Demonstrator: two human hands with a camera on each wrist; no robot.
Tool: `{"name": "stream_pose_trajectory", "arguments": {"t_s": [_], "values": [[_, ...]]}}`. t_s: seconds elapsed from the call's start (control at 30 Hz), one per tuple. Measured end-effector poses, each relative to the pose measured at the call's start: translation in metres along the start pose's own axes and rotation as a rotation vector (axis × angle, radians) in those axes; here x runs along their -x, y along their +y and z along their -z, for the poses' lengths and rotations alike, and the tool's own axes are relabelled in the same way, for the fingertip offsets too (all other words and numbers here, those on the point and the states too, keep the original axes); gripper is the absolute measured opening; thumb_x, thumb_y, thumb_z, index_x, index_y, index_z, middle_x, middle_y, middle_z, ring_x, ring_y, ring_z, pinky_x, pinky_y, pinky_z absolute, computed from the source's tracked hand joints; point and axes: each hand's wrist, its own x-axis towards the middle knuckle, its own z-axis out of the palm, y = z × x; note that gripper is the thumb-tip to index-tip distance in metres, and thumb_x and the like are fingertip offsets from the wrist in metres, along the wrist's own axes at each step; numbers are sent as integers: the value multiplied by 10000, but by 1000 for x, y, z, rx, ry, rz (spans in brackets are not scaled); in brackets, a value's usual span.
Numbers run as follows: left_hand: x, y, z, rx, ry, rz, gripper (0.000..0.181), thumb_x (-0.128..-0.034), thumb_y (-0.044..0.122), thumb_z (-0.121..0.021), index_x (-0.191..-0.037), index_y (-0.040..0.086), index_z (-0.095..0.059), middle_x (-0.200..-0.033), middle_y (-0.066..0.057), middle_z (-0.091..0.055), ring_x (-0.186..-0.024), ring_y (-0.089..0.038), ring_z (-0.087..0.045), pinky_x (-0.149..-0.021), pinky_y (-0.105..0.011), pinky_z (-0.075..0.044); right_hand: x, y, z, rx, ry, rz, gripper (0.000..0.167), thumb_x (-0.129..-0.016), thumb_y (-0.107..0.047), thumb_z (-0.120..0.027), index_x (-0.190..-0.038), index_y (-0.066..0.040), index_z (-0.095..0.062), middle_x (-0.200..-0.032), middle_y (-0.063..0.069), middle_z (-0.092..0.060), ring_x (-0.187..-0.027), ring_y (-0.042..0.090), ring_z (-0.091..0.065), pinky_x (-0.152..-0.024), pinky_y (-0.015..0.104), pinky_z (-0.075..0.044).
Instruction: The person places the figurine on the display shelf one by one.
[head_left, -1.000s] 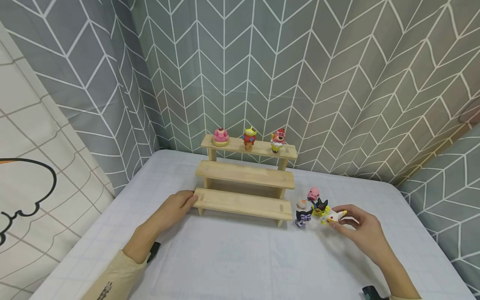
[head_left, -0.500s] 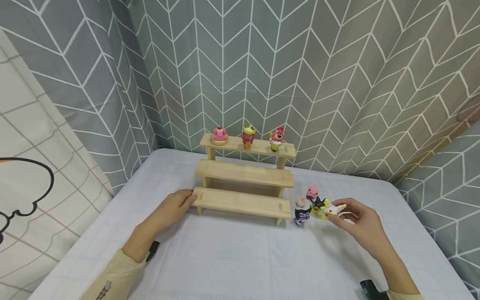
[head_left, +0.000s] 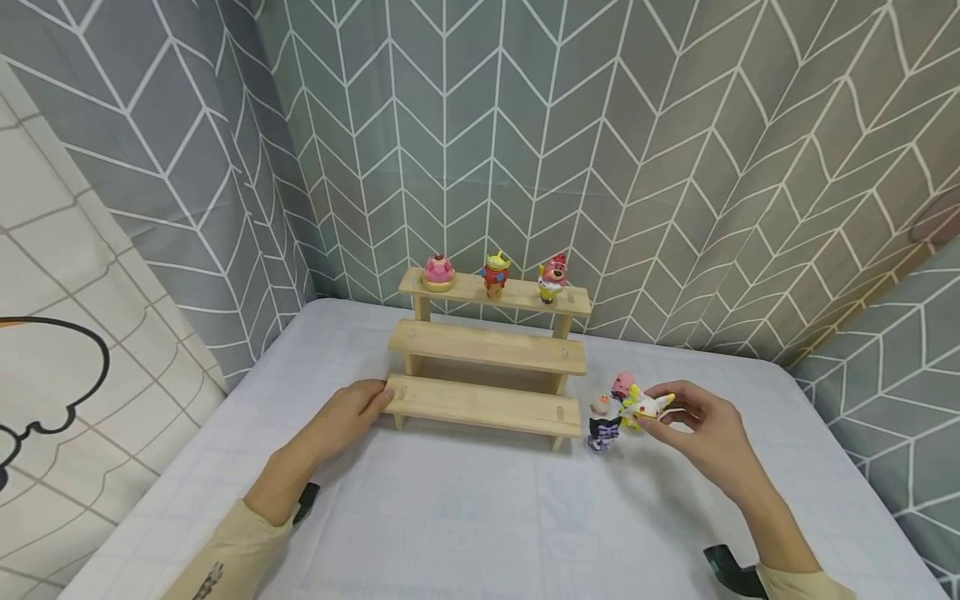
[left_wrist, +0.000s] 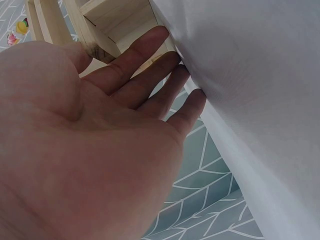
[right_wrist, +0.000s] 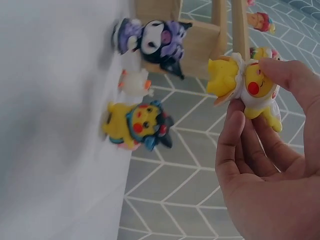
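A three-step wooden display shelf [head_left: 483, 404] stands on the white cloth. My left hand [head_left: 352, 414] is at the left end of its lowest step; the thumb touches the wood, and in the left wrist view the fingers [left_wrist: 145, 75] reach out fairly straight beside it. My right hand [head_left: 701, 429] pinches a yellow Pikachu figurine in a white hood [right_wrist: 247, 85] between thumb and fingers, above the cloth. Near it stand a black-and-purple Kuromi figurine [right_wrist: 157, 42], a small white figurine [right_wrist: 135, 82], a Pikachu figurine in a dark outfit [right_wrist: 137, 122] and a pink figurine [head_left: 622, 384].
On the top step stand a pink figurine on a round base [head_left: 438, 273], a green-headed alien figurine in red [head_left: 496, 275] and a pink bear figurine [head_left: 552, 279]. Grey patterned curtains [head_left: 465, 150] hang behind the table [head_left: 450, 517] and at its sides.
My right hand has lifted the white-hooded Pikachu figurine and moved it slightly left and up, over the other figurines. The left hand stays at the shelf end.
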Motion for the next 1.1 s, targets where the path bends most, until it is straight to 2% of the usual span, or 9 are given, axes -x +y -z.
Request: {"name": "stream_pose_trajectory", "arguments": {"t_s": [0.2, 0.33, 0.63, 0.83, 1.1], "values": [[0, -1, 0, -8, 6, -8, 425, -1148, 297, -460, -1332, -28, -662, -1364, -237, -664, -1339, -450, -585, -1119, -621, -455, -6, -11, -7, -35, -3, 26, 352, -876, -107, -877, -1189, -84, -718, -1156, 84, -690, -862, 61, -682, -809, 109, -550], [-1, -3, 0, -11, 9, -10, 416, -1148, 298, -461, -1325, -17, -668, -1354, -224, -673, -1335, -440, -591, -1118, -617, -458, -10, -17, -11, -48, 0, 37, 362, -864, -98, -885, -1190, -88, -726, -1052, 81, -698, -832, 65, -665, -779, 112, -537], [-2, -4, -3, -7, 12, -10, 411, -1147, 293, -465, -1315, -22, -669, -1344, -234, -674, -1314, -445, -603, -1101, -614, -472, -24, -34, -19, -77, -12, 31, 339, -879, -133, -880, -1181, -108, -728, -935, 68, -689, -819, 81, -666, -739, 141, -532], [-1, -2, -4, -10, 9, -1, 414, -1143, 279, -473, -1341, -34, -655, -1372, -254, -656, -1340, -463, -581, -1119, -625, -454, -33, -47, -29, -88, -15, 13, 338, -888, -180, -877, -1186, -123, -728, -941, 70, -699, -828, 91, -676, -679, 189, -536], [0, -3, -3, -5, 16, -2, 411, -1146, 289, -468, -1325, -23, -666, -1353, -234, -671, -1325, -443, -597, -1112, -612, -466, -46, -63, -43, -108, -15, -14, 341, -879, -226, -887, -1169, -136, -732, -976, 77, -718, -847, 129, -672, -705, 200, -558]]}}
